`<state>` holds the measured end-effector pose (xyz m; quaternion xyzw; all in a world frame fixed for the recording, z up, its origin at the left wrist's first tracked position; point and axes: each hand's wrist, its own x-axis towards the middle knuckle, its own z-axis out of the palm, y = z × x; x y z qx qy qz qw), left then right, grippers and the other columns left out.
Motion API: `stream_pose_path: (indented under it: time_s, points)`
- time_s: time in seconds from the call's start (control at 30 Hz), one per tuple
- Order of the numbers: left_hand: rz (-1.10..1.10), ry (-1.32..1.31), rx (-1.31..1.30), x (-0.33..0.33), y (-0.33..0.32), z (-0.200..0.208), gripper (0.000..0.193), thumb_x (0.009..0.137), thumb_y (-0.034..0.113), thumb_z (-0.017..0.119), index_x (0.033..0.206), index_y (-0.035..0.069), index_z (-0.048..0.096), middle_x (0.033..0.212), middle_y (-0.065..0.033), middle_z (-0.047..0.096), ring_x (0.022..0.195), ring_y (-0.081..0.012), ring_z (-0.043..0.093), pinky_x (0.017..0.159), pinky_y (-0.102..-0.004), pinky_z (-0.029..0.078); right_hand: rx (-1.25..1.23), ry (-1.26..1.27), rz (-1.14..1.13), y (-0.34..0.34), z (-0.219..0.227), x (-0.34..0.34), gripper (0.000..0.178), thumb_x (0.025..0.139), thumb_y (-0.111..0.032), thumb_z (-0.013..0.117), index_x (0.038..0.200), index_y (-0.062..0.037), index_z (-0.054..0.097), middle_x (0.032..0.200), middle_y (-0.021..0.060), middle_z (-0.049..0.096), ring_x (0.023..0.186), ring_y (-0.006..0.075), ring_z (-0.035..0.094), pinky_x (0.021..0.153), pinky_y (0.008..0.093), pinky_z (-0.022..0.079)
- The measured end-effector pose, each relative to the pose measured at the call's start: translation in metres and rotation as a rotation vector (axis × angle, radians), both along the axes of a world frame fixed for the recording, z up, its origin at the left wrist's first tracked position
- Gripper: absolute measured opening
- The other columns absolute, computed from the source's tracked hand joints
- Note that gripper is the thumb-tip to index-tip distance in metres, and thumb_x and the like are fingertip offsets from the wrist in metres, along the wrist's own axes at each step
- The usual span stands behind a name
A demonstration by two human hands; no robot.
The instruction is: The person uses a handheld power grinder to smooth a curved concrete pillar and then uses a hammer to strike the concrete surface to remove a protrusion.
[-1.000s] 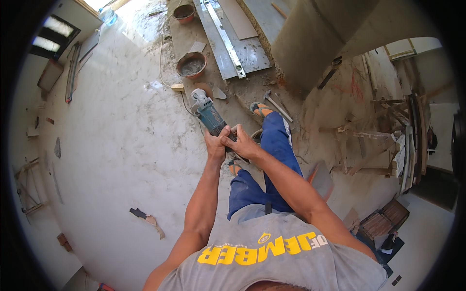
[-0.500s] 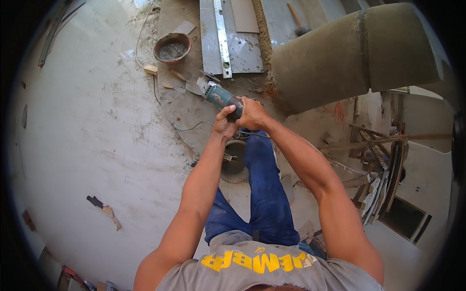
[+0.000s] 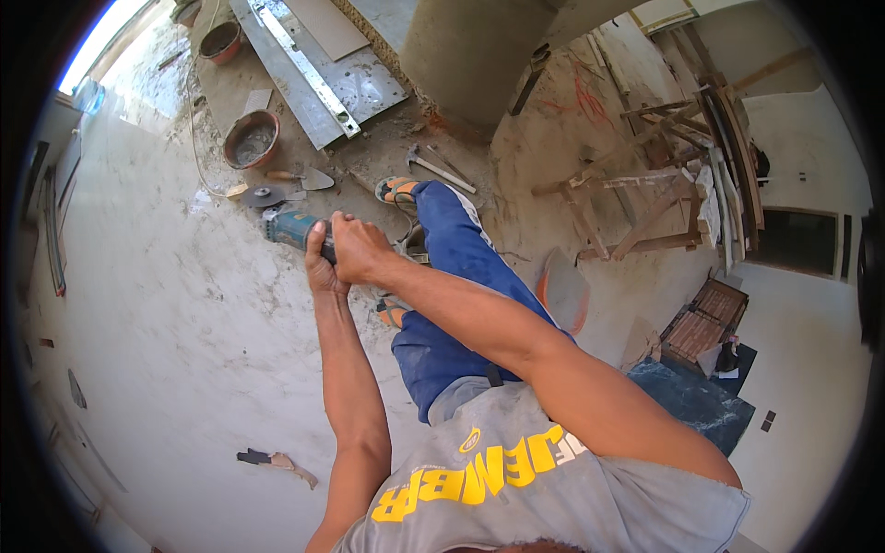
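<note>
Both my hands are closed around a teal angle grinder [image 3: 293, 228], held out in front of me toward the left. My left hand [image 3: 323, 265] wraps its body from the near side, thumb up along it. My right hand [image 3: 358, 247] grips the rear end, pressed against the left. At the far end of the tool is its dark round disc [image 3: 265, 196], which overlaps the floor beside a pointing trowel [image 3: 316, 179] in the view. I cannot tell whether the disc is spinning. Part of the cable shows behind my right hand, near my shoes.
Beyond the disc stands a bowl of grey mortar [image 3: 252, 140]; a second bowl [image 3: 220, 42] is farther off. A spirit level [image 3: 309, 72] lies on a large grey tile [image 3: 369, 88]. A hammer [image 3: 441, 170] rests near my foot, below a thick rounded column [image 3: 466, 64]. Wooden trestles [image 3: 636, 198] stand right.
My view has turned, and my hands with the grinder have swung left and nearer, away from the tile's edge. Both hands keep their hold. My shoes and the hammer now show.
</note>
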<state>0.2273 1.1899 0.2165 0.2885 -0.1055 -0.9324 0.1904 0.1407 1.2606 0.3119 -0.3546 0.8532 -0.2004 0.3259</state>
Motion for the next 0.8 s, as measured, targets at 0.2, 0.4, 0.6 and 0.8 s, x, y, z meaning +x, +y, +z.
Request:
stream_pose_path:
  time_s: [0.2, 0.4, 0.6, 0.8]
  points:
    - [0.154, 0.031, -0.106, 0.067, 0.0, 0.049, 0.053, 0.091, 0.033, 0.074, 0.127, -0.003, 0.061, 0.123, -0.0207, 0.07, 0.111, -0.0309, 0.07, 0.103, -0.044, 0.056, -0.1, 0.033, 0.163, -0.007, 0.042, 0.057, 0.058, 0.066, -0.01, 0.08, 0.112, 0.0037, 0.046, 0.095, 0.0308, 0.07, 0.091, 0.0507, 0.071, 0.081, 0.0565, 0.058]
    - [0.341, 0.077, -0.112, 0.086, 0.038, 0.06, 0.047, 0.093, 0.032, 0.072, 0.124, -0.001, 0.061, 0.127, -0.0214, 0.068, 0.114, -0.0313, 0.069, 0.106, -0.0442, 0.055, -0.074, 0.129, 0.384, 0.01, 0.076, 0.072, 0.058, 0.063, -0.008, 0.081, 0.11, 0.0066, 0.049, 0.094, 0.03, 0.072, 0.091, 0.0472, 0.073, 0.081, 0.0518, 0.06]
    - [0.469, 0.25, 0.085, 0.028, 0.082, 0.022, 0.035, 0.092, 0.029, 0.073, 0.115, 0.004, 0.064, 0.115, -0.0163, 0.071, 0.108, -0.0278, 0.071, 0.103, -0.0417, 0.056, 0.002, 0.253, 0.518, 0.033, 0.053, 0.025, 0.053, 0.066, -0.008, 0.08, 0.109, 0.006, 0.052, 0.095, 0.0303, 0.072, 0.094, 0.0487, 0.072, 0.082, 0.0534, 0.058]
    - [0.47, 0.341, 0.343, -0.086, 0.125, -0.056, 0.037, 0.091, 0.032, 0.075, 0.112, 0.003, 0.063, 0.107, -0.0123, 0.072, 0.098, -0.0258, 0.072, 0.095, -0.0394, 0.059, 0.267, 0.302, 0.585, 0.05, -0.003, -0.071, 0.052, 0.069, -0.01, 0.079, 0.11, 0.0089, 0.052, 0.1, 0.0319, 0.072, 0.1, 0.0498, 0.07, 0.089, 0.0549, 0.056]
